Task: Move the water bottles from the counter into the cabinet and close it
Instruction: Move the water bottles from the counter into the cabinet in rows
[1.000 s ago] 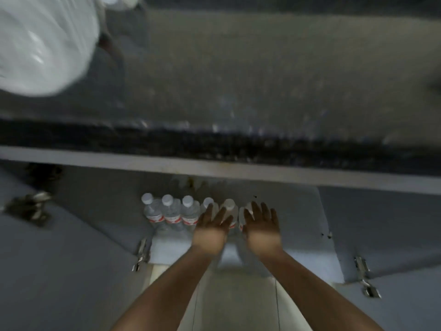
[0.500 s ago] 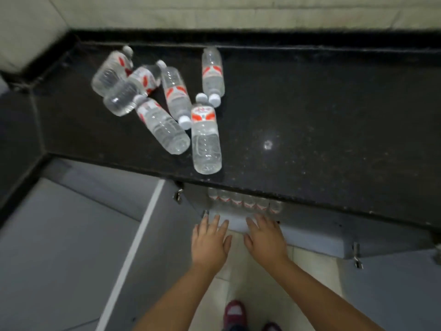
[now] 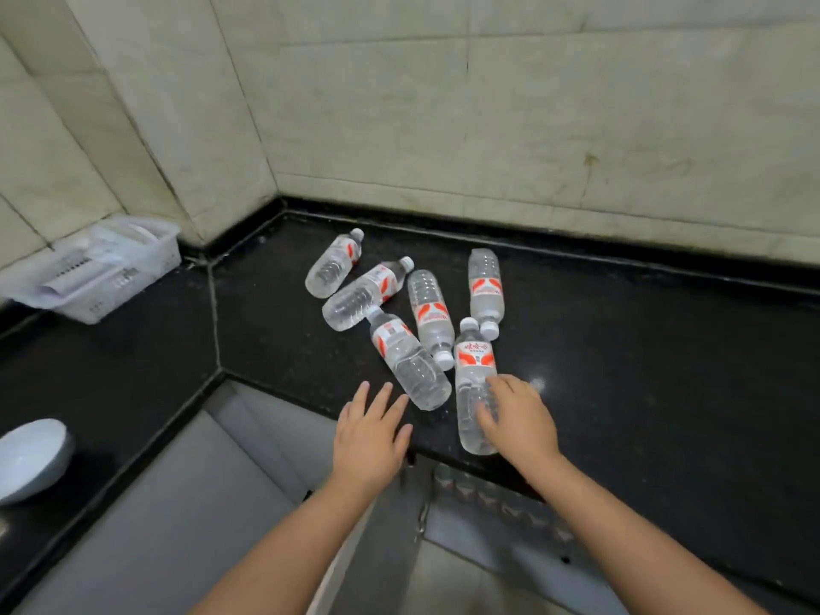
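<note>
Right hand curled on nearest water bottle at bench edge; left hand spread, empty, beside it.

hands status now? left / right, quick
Left hand: open, fingers spread, empty, near the counter edge.
Right hand: laid over the nearest water bottle, fingers curling on it; a full grip cannot be told.

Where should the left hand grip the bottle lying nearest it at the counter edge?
Probably the clear ribbed body of that bottle, below its label, coming from above and the near side. It lies flat with its base toward the open left hand and its cap tucked under another bottle.
</note>
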Tool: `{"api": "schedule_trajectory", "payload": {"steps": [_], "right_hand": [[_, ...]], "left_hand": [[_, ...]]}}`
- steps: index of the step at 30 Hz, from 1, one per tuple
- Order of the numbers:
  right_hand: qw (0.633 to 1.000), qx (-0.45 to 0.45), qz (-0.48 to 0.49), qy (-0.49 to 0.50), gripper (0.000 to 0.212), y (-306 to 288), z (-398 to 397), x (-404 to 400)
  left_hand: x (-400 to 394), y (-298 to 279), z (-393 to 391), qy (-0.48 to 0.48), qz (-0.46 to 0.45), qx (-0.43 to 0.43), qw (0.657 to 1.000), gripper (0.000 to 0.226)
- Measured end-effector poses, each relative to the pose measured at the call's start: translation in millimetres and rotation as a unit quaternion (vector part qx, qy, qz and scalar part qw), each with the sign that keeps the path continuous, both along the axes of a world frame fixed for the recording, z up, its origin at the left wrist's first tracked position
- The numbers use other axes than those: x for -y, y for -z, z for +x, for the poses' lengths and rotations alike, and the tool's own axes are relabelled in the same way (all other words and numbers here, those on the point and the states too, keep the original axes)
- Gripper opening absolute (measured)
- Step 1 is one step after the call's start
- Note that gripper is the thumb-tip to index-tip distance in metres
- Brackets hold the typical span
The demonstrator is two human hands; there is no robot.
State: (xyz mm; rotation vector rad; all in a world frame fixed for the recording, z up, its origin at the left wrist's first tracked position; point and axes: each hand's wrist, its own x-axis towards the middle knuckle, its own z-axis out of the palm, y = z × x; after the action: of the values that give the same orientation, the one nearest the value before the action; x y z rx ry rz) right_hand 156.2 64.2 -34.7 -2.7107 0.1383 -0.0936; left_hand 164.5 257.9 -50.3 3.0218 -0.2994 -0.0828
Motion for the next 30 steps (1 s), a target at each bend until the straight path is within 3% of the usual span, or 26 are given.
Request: {"api": "schedule_trajectory", "payload": {"steps": [7, 14, 22, 30], "right_hand": [[0.989, -0.109, 0.046, 0.089, 0.054, -1.2, 98.4, -27.0], [0.98, -0.13, 0.081, 0.129, 0.059, 24.7, 113.3, -26.1], [0.98, -0.143, 0.071, 0.118, 0.059, 20.8, 114.4, -22.0], [0.977, -0.19, 0.0, 0.097, 0.056, 12.5, 58.0, -11.6]], "left_hand": [[-5.4, -1.7, 103.1, -0.006, -0.14, -0.042, 0.989, 0.055], [10.4, 18.2, 171.9, 0.024, -0.167, -0.065, 0.984, 0.055], [22.4, 25.5, 165.1, 0.03, -0.191, -0.061, 0.979, 0.049], [25.4, 27.3, 90.2, 0.112, -0.183, -0.104, 0.971, 0.052]]}}
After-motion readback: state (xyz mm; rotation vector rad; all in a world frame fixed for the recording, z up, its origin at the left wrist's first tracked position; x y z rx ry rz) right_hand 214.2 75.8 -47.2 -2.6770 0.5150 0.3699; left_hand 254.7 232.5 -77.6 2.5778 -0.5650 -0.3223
